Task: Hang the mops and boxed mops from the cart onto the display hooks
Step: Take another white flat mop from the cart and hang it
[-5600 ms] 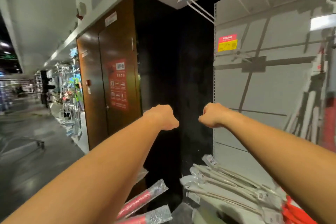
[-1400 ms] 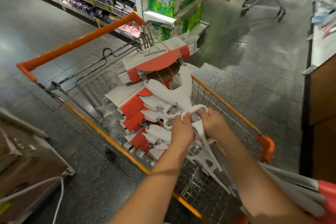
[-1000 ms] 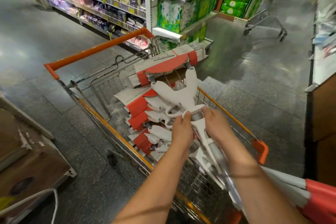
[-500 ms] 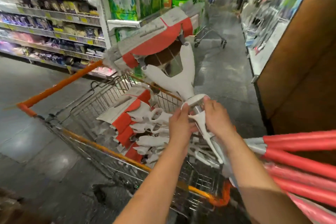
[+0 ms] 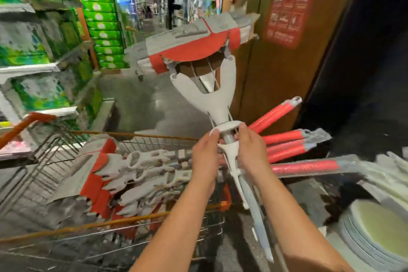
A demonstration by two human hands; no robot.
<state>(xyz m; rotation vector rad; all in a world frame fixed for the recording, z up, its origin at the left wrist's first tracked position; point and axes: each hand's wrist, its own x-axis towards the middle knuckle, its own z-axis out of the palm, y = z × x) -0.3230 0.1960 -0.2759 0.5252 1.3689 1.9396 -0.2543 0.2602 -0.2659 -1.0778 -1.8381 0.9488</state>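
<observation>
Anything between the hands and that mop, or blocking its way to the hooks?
Nothing between them: left hand and right hand grip the mop at its neck, its head raised above the cart. The hooks are out of view, so that path cannot be judged.

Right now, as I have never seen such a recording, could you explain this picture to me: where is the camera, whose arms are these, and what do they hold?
There is no machine here. A person wears one wide-angle camera on the head, looking forward and down, so the two bare arms coming in from below are that person's own. The left hand and the right hand both grip one mop at its neck, under the white fork; its head, in a grey and red cardboard sleeve, points up and away. Below the hands is a wire shopping cart with orange rims, holding more such mops. Red handles stick out to the right. Behind are shelves of green packs and a brown door.
</observation>
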